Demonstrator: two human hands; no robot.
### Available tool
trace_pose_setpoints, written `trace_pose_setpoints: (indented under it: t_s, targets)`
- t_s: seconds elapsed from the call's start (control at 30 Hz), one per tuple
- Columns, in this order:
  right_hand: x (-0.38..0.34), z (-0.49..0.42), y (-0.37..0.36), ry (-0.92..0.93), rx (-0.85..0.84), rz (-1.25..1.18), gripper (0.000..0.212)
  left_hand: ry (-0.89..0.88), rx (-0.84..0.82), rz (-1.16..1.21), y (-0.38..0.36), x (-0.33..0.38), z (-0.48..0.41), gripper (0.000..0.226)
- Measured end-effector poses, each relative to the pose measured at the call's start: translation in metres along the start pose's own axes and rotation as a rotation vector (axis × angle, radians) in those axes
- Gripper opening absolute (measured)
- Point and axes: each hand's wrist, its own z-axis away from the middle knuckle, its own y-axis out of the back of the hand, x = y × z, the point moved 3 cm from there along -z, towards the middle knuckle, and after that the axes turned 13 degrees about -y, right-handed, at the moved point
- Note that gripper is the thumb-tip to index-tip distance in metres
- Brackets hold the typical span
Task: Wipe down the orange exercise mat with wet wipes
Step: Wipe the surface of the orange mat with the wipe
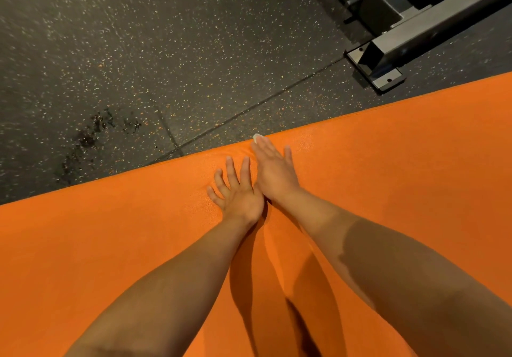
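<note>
Orange exercise mat [388, 190]: padded, prob. soft, slick-skinned; work flat-palmed. L hand [238, 193] splayed flat, empty. R hand [274, 171] flat, straight fingers pressing wet wipe [257, 136] nr edge.

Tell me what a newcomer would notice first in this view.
The bright orange mat fills the lower half, running diagonally. At its far edge, mid-frame, the left hand lies spread flat on bare mat, and beside it the right hand presses a white wipe that peeks out past its fingertips. Beyond, the dark speckled floor shows a blotchy stain at left, and a grey metal frame sits top right.
</note>
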Motion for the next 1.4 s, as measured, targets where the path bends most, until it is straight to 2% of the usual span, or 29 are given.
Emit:
trace_pose_setpoints:
  t_s: [0.13, 0.33, 0.47, 0.63, 0.97, 1.2, 1.3, 1.4]
  targets:
    - [0.001, 0.018, -0.002, 0.066, -0.098, -0.031, 0.069, -0.053, 0.060, 0.056, 0.001, -0.004, 0.004, 0.063]
    - [0.007, 0.052, -0.016, 0.093, -0.144, -0.041, 0.070, -0.175, 0.173, 0.177, 0.004, -0.014, 0.022, 0.077]
    - [0.009, 0.081, -0.026, 0.091, -0.145, -0.045, 0.063, -0.214, 0.292, 0.165, -0.013, -0.023, 0.057, 0.067]
    - [0.017, 0.128, -0.034, 0.113, -0.172, -0.021, 0.059, -0.206, 0.343, 0.163, -0.037, -0.034, 0.103, 0.058]
    - [0.042, 0.239, -0.051, 0.130, -0.255, 0.056, 0.060, -0.127, 0.260, 0.118, -0.080, -0.038, 0.220, 0.066]
    - [0.057, 0.321, -0.059, 0.049, -0.342, 0.048, 0.061, -0.016, 0.098, 0.041, -0.099, -0.020, 0.302, 0.062]
    - [0.073, 0.356, -0.068, -0.001, -0.442, 0.076, 0.061, -0.020, 0.035, 0.068, -0.107, -0.016, 0.341, 0.061]
    - [0.092, 0.385, -0.078, -0.107, -0.465, 0.026, 0.065, -0.034, -0.012, 0.068, -0.110, -0.013, 0.372, 0.061]
